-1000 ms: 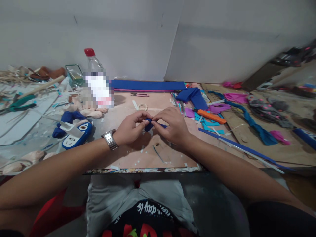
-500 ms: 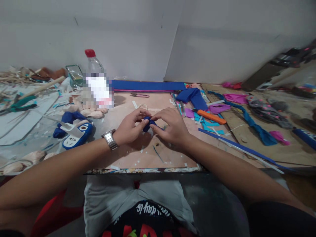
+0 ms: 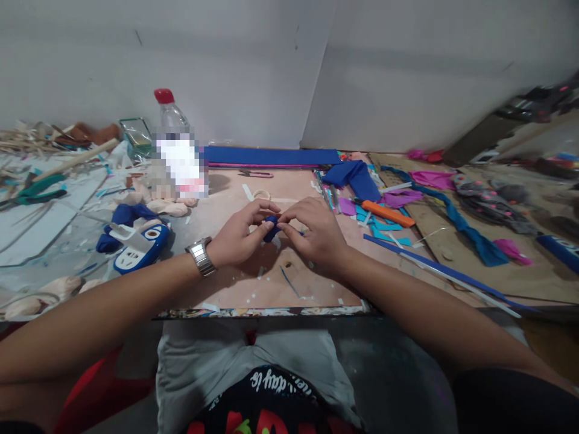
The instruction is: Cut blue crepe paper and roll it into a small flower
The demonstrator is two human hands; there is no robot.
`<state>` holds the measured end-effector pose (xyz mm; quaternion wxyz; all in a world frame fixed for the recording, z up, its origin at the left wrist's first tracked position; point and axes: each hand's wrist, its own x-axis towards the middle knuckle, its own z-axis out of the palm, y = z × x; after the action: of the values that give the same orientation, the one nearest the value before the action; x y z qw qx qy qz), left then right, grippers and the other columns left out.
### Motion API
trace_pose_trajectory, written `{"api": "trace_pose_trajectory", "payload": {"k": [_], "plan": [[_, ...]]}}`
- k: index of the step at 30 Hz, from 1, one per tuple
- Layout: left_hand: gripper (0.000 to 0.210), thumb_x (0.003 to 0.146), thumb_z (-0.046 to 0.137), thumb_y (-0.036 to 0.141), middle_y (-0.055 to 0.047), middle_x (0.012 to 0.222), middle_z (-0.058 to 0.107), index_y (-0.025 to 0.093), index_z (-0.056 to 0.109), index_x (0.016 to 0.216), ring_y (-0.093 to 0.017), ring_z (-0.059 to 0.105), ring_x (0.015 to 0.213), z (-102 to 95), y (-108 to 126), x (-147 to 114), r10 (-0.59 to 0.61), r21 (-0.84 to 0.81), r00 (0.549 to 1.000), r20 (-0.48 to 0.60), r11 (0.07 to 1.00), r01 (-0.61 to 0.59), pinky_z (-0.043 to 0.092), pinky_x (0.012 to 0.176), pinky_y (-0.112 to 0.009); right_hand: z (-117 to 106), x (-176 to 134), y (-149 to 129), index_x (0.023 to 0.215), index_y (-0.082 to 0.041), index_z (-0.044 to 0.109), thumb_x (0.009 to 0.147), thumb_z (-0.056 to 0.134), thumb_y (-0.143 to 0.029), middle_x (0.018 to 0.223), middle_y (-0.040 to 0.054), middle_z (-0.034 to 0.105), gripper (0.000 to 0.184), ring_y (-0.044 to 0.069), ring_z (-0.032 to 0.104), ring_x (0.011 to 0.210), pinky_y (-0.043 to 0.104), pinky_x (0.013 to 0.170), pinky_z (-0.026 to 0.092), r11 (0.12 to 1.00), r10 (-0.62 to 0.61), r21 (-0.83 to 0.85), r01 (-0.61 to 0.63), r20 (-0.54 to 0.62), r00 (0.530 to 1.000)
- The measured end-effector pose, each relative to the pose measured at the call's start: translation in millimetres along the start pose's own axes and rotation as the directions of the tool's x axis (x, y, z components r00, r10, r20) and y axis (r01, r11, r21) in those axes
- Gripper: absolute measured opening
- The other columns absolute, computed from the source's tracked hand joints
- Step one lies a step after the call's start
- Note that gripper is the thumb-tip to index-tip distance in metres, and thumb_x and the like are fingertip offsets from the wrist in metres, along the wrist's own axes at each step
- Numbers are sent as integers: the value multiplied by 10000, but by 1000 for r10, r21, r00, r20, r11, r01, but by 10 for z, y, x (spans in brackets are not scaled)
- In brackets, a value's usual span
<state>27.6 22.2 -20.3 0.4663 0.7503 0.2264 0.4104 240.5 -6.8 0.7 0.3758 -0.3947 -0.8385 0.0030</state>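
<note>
Over the middle of the table, a small dark blue piece of folded material [image 3: 271, 231] is pinched between my two hands. My left hand [image 3: 239, 235], with a metal watch at the wrist, grips its left side between thumb and fingers. The thumb and fingertips of my right hand [image 3: 314, 230] close on its right side. Whether it is cloth or paper I cannot make out, and the fingers cover part of it. Just beyond my hands lie a pale tape ring [image 3: 261, 194] and small thread snips [image 3: 256, 175].
An orange utility knife [image 3: 388, 214] lies on blue scraps to the right, near a long blue strip [image 3: 434, 266]. At left are a blue and white power strip [image 3: 142, 246], green-handled pliers [image 3: 40, 190] and a red-capped bottle [image 3: 170, 113]. A grey wall [image 3: 253, 72] stands behind.
The fingertips of both hands have shifted slightly around the blue piece, which has turned a little. The rest of the table looks the same.
</note>
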Motion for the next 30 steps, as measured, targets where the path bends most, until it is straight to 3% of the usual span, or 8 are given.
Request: {"api": "trace_pose_trajectory", "payload": {"k": [5,10,15,22,26,30], "plan": [[283,1040,570,340,-136,1276,677,205,558,1288,-244,683,1215,-12,27,8,24,47,999,24,999,-25,540,989,-375,3,-1,5,921,-242,696,955,708,-303,937,36,780,71,246,677,923,436,904,428,999,30,14,-30,-2,1000],[386,1040,558,314,-151,1374,634,215,497,1407,-242,672,1231,-39,40,13,56,87,996,70,994,-62,526,1010,-377,14,5,33,1163,-246,721,975,688,-290,1041,68,765,196,254,672,1003,440,929,437,999,-21,26,20,38,999],[575,1034,544,284,-171,1382,620,219,336,1566,-234,688,1147,-38,50,-19,1,33,994,111,999,-5,545,983,-397,34,-7,48,1309,-301,693,1019,617,-311,1019,64,674,300,243,611,983,432,898,444,997,-74,-13,76,100,992],[695,986,578,236,-147,1354,641,263,260,1603,-251,670,1208,-8,58,-32,-42,-140,985,169,988,66,534,1006,-416,25,-7,-18,1222,-264,701,1041,569,-311,1092,87,660,229,254,605,1061,448,950,465,994,-87,69,81,99,991],[642,955,626,227,-136,1325,642,255,360,1538,-256,637,1241,10,30,-25,7,-29,998,69,1000,-5,521,993,-399,4,12,-21,1197,-255,683,1032,564,-271,1176,103,701,205,277,622,1122,466,977,472,995,-59,80,52,88,994],[538,950,675,272,-114,1216,651,222,458,1440,-232,638,1155,13,6,-7,41,57,997,-59,998,-38,529,922,-356,-8,24,5,1190,-259,686,1016,592,-264,1154,91,744,198,279,660,1095,458,955,481,997,-49,63,46,37,998]]}}
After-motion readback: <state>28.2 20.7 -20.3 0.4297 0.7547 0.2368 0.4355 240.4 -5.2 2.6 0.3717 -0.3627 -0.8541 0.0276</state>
